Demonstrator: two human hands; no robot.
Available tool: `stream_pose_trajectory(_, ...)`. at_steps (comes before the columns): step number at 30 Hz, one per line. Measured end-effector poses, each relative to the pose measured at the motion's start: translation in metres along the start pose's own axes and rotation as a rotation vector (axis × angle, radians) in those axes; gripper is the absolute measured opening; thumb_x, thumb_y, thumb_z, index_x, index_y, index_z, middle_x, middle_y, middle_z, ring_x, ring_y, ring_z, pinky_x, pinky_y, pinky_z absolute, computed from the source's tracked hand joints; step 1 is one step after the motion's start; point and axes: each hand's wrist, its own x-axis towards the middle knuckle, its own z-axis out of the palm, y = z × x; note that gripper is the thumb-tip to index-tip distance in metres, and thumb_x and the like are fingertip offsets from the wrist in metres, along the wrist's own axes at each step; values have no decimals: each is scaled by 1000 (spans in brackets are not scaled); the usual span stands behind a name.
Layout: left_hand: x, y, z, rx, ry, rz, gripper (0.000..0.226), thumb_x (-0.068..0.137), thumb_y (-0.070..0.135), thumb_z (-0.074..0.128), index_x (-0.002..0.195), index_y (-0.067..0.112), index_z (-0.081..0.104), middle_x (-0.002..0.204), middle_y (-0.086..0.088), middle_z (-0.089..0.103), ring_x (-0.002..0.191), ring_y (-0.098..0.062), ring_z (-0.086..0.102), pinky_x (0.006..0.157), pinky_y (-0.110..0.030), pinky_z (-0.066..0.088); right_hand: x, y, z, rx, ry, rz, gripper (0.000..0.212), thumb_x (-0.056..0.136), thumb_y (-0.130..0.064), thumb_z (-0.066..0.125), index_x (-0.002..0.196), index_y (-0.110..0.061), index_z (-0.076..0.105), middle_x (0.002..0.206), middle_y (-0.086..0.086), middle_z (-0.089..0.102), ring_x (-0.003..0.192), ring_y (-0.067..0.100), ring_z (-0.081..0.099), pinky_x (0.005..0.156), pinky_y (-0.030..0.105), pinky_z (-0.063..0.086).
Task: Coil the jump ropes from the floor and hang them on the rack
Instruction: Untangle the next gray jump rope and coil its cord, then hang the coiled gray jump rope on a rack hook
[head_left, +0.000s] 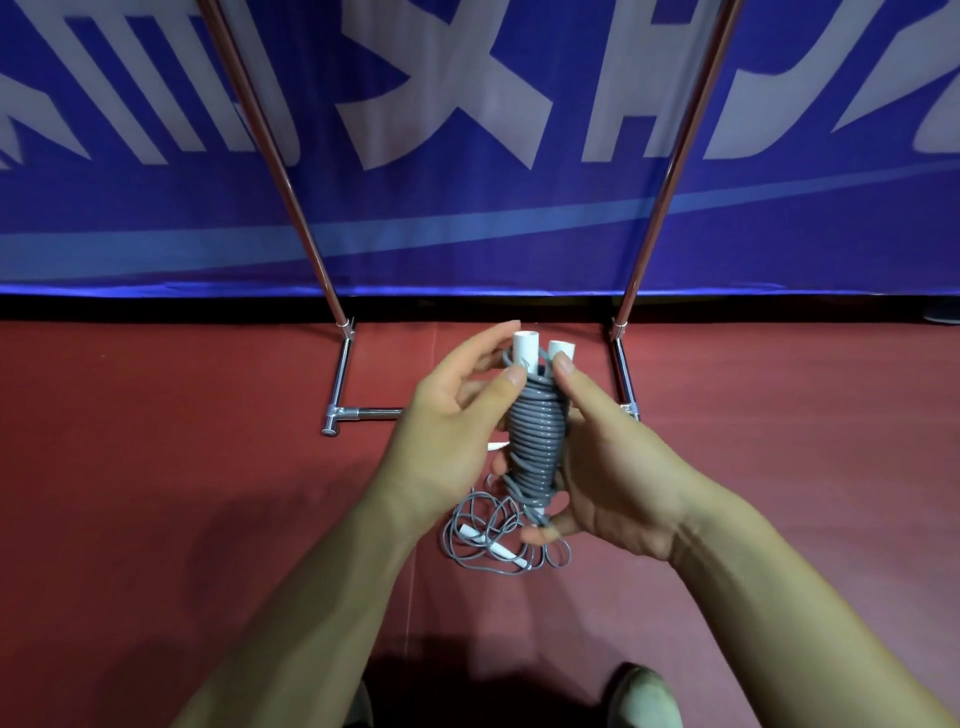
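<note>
The pale toe of a shoe (643, 693) sits at the near edge of the view, on the red sports floor (156, 467). Two bare forearms extend from the near edge toward the centre.

The right hand (613, 467) grips the coiled grey jump rope (535, 431). Its thumb presses the upper right of the coil and its fingers curl under the lower end. The left hand (452, 415) holds the upper end of the same bundle, thumb on the near side and fingers curved behind. The bundle stands roughly upright between both hands, above the floor. Its cord is wound in tight turns around two white plastic handles (522, 349), whose tops project side by side.

A loose grey jump rope with white handles (488, 540) lies tangled on the floor directly below the hands.

The chrome tube rack (340, 374) stands just beyond, with its base on the floor. Its two uprights rise in front of a blue banner with white characters (467, 208).
</note>
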Motion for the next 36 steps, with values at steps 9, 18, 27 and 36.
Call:
stream_pose_trajectory(9, 11, -11, -9, 164, 90, -85, 32, 105, 15, 49, 96, 36, 72, 91, 20, 76, 85, 4, 66, 73, -17, 49, 6, 9, -1, -186, 200, -142, 29, 105, -37, 41, 125, -18, 51, 95, 17, 73, 79, 36, 71, 41, 23, 40)
stream_pose_trajectory(18, -4, 1, -14, 605, -96, 236, 76, 73, -14, 63, 126, 40, 66, 144, 18, 51, 136, 4, 42, 111, -10, 28, -4, -11, 7, 75, 202, -145, 43, 97, -45, 49, 103, -7, 68, 73, 18, 65, 55, 26, 62, 28, 16, 27)
stream_pose_trajectory(27, -39, 66, -12, 581, -40, 250, 44, 79, 31, 83, 111, 54, 63, 116, 31, 67, 115, 4, 59, 103, -19, 42, -58, -34, 50, -658, 547, -429, 66, 103, -48, 39, 49, -16, 59, 46, 1, 54, 43, 14, 48, 52, 27, 36)
stream_pose_trajectory(36, -70, 208, -7, 572, -190, 231, 50, 88, 52, 63, 133, 38, 46, 99, 6, 77, 99, -11, 72, 96, -50, 51, -142, -107, 115, -633, 398, -953, 21, 92, -24, 72, 113, -26, 68, 109, -7, 74, 107, 12, 68, 96, 37, 51)
